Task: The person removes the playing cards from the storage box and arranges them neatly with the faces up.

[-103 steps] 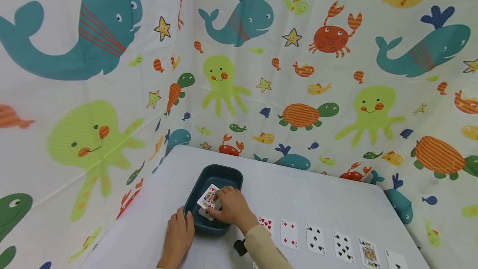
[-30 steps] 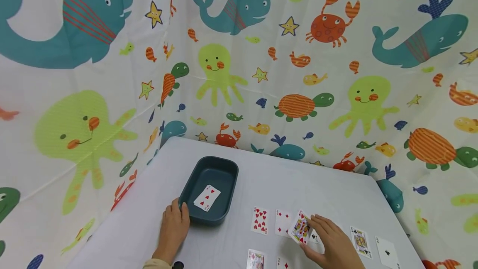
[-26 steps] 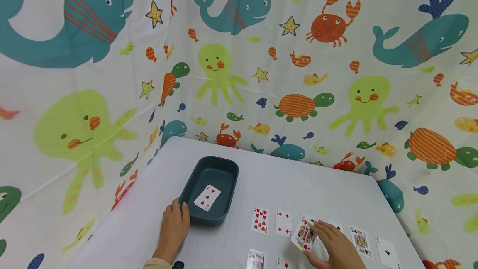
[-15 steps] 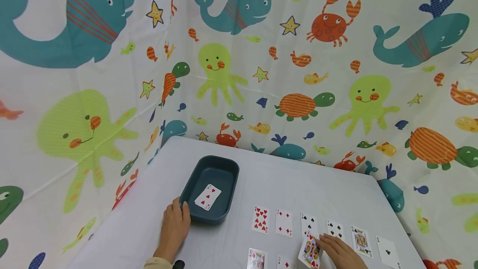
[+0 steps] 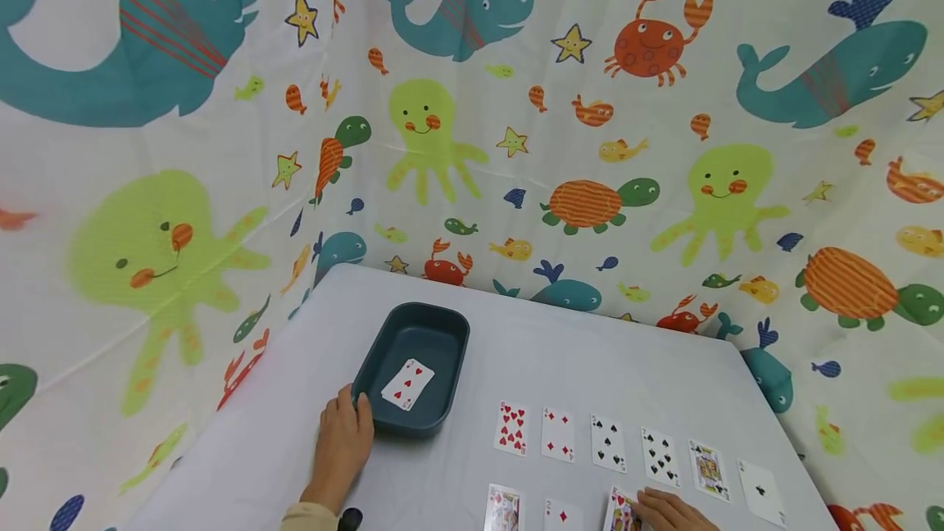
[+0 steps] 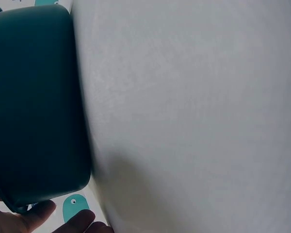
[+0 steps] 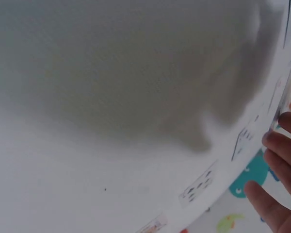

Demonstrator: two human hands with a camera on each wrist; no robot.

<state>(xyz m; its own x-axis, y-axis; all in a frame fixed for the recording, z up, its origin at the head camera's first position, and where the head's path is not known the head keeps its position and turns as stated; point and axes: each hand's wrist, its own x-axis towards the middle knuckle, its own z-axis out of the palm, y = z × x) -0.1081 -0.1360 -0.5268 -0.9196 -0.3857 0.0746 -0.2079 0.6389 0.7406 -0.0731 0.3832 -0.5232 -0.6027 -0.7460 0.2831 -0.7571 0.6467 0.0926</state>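
Observation:
My left hand (image 5: 342, 441) grips the near-left wall of a dark teal plastic bin (image 5: 453, 388); in the left wrist view its fingers (image 6: 39, 215) are at the rim. Inside the bin lies a small stack of playing cards, a hearts card (image 5: 408, 384) face up on top. At the bottom of the head view, my right hand (image 5: 673, 510) holds a hearts face card (image 5: 621, 512), tilted, by its right side. The thumb is out of sight there. In the right wrist view the card's edge shows by the fingertips (image 7: 286, 121).
A row of face-up cards crosses the white table: ten of hearts (image 5: 511, 428), four of diamonds (image 5: 558, 434), a spade (image 5: 607, 442), another spade (image 5: 660, 457), a face card (image 5: 710, 469), a club (image 5: 762, 492). Nearer lie a face card (image 5: 505, 508) and two of diamonds (image 5: 564, 516).
My right hand took the face card from the bin, carried it right over the row, then drew it down to the near row, right of the two of diamonds. The left hand stays at the bin.

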